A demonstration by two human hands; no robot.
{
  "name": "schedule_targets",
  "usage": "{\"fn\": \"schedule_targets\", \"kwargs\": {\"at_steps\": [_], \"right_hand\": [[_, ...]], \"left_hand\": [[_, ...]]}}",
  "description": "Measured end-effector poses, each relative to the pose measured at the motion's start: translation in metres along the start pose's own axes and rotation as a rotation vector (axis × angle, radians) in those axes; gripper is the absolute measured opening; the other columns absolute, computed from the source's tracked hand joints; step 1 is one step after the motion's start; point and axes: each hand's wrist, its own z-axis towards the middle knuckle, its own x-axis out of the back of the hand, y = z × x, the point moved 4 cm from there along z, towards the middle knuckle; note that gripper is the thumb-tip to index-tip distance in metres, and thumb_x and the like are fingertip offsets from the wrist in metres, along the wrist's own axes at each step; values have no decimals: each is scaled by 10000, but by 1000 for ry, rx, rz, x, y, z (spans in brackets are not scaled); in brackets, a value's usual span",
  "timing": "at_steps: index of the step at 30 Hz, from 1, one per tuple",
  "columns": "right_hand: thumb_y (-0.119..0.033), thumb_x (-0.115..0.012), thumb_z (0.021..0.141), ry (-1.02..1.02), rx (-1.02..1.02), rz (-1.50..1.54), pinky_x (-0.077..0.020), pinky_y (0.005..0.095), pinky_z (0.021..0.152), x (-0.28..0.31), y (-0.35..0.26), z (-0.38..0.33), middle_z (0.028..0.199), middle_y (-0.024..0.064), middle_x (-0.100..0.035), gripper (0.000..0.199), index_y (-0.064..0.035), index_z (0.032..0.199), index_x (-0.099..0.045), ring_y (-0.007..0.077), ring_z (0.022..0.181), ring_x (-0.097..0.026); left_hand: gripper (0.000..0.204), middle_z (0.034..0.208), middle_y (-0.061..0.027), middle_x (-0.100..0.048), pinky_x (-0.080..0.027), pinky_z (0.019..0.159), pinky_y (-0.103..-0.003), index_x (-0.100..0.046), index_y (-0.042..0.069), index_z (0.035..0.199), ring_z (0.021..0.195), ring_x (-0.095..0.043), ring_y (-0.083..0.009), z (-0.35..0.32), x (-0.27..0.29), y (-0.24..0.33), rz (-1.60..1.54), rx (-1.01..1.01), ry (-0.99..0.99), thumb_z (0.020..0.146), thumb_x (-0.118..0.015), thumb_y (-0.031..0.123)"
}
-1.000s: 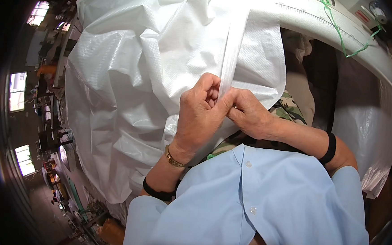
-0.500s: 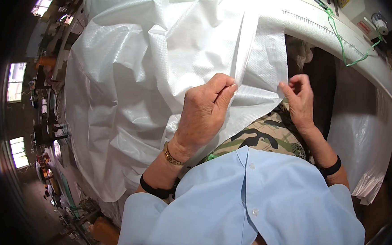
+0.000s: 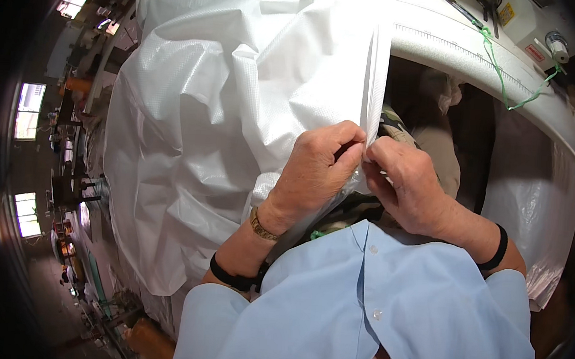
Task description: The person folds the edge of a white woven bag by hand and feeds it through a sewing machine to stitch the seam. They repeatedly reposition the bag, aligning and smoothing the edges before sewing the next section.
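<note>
A large white woven plastic sheet (image 3: 239,104) lies bunched and creased over the table and hangs down towards my lap. Along its right side runs a folded, layered edge. My left hand (image 3: 321,172) pinches that edge near its lower end. Close beside it, my right hand (image 3: 406,180) is closed on the same edge, thumb and fingertips together. The two sets of fingertips almost meet. Exactly how the layers lie between the fingers is hidden.
A white table edge with a printed ruler scale (image 3: 441,41) curves along the upper right. On it lie a green cord (image 3: 498,67), a dark pen-like tool (image 3: 461,9) and a white machine (image 3: 530,30). More white plastic sheeting (image 3: 529,214) hangs at the right.
My right hand has moved left and closed on the sheet's edge beside my left hand. The loose flap on the right has been folded in, uncovering the dark space below.
</note>
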Motion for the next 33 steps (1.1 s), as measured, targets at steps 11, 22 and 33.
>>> {"fn": "schedule_targets", "kwargs": {"at_steps": [11, 22, 33], "right_hand": [[-43, -671, 808, -90, 262, -178, -468, 373, 659, -10, -1, 19, 819, 109, -586, 149, -28, 917, -570, 268, 748, -613], [-225, -649, 875, -69, 4, 334, -519, 393, 868, -55, 56, 159, 1152, 202, -681, 359, -37, 1181, -652, 337, 1038, -662], [-243, -655, 869, -855, -118, -145, -519, 402, 872, -63, 92, 110, 1179, 223, -670, 389, -59, 1212, -650, 353, 1059, -650]], "left_hand": [[82, 816, 57, -577, -415, 616, -190, -614, 18, 946, 736, -490, -3, -2, 15, -28, -411, 316, -20, 976, -611, 95], [55, 658, -12, -522, -374, 516, -235, -631, -13, 904, 562, -447, -61, 36, 94, 95, 457, -275, -147, 871, -634, -57], [90, 773, -160, -589, -479, 572, -410, -577, 13, 914, 636, -621, -342, -5, 23, -31, 600, -249, -70, 844, -633, 2]]}}
